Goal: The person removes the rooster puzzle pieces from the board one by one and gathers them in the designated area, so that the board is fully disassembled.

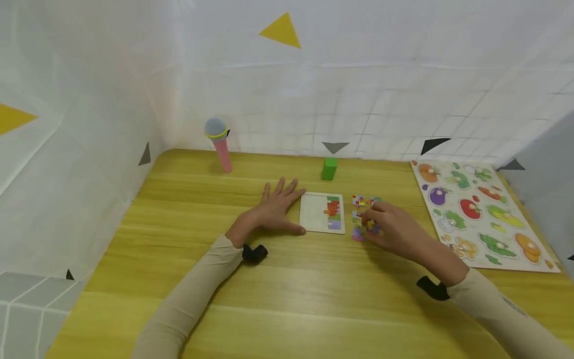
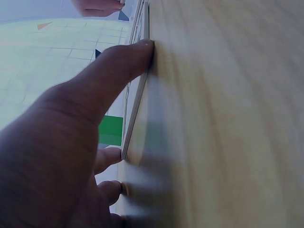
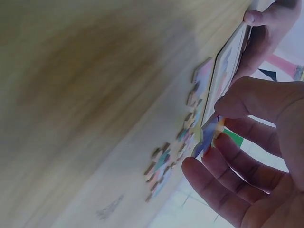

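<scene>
A small white puzzle tray (image 1: 311,215) lies on the table, with joined jigsaw pieces (image 1: 333,212) along its right side and the left part bare. My left hand (image 1: 272,212) rests at the tray's left edge, fingers spread, thumb and index finger touching its border. Right of the tray my right hand (image 1: 396,230) hovers over loose jigsaw pieces (image 1: 357,233). In the right wrist view, its thumb and fingers pinch one jigsaw piece (image 3: 207,135) with blue and yellow on it, raised off the table. The hand partly hides the loose pieces in the head view.
A green block (image 1: 329,169) stands behind the tray. A pink toy microphone (image 1: 222,152) is upright at the back left. On the right lies a large vegetable peg board (image 1: 486,219). White sheeting with triangles closes off the back of the wooden table (image 1: 287,309).
</scene>
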`<state>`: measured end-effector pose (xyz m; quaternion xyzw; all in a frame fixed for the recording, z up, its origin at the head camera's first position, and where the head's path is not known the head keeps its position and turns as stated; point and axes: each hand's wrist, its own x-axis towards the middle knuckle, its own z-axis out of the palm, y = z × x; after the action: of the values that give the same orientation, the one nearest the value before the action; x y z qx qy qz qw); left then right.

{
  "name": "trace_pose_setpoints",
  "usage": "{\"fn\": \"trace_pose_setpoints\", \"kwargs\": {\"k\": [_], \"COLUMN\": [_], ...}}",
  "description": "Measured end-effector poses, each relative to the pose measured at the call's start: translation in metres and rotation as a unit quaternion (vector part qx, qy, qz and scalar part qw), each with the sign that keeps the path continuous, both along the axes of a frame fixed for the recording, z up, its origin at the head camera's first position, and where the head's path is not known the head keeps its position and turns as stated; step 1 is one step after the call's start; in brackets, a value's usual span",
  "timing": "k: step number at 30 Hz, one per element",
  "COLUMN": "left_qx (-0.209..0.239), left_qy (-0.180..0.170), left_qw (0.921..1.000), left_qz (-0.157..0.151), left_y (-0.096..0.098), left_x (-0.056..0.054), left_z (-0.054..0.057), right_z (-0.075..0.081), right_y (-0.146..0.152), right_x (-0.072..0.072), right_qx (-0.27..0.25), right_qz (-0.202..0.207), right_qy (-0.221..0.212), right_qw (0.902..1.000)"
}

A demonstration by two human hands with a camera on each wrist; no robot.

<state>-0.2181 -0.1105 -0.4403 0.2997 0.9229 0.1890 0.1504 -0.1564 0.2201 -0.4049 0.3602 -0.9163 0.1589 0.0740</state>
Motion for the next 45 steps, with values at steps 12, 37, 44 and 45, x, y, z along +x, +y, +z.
{"fn": "trace_pose_setpoints", "kwargs": {"k": [12,37,44,45], "left_qx": [-0.011,-0.003,-0.002,-0.002], "left_qy": [-0.002,-0.003,-0.006,-0.007], "left_qw": [0.9999,1.0000,1.0000,1.0000], "left_qz": [0.005,0.004,0.001,0.001], "left_y": [0.000,0.000,0.001,0.001], "left_x": [-0.002,-0.001,-0.002,-0.002], "left_z": [-0.001,0.002,0.000,0.000], "right_z": [-0.003,-0.012,-0.013,-0.013], "right_y": [0.014,0.021,0.022,0.022], "right_x": [0.006,0.014,0.017,0.017], "right_qx": [0.019,0.022,0.029,0.029], "right_qz": [-0.027,-0.043,-0.052,-0.052], "right_qy": [-0.023,-0.044,-0.054,-0.056], "right_qw": [0.9992,0.9979,0.9968,0.9966]}}
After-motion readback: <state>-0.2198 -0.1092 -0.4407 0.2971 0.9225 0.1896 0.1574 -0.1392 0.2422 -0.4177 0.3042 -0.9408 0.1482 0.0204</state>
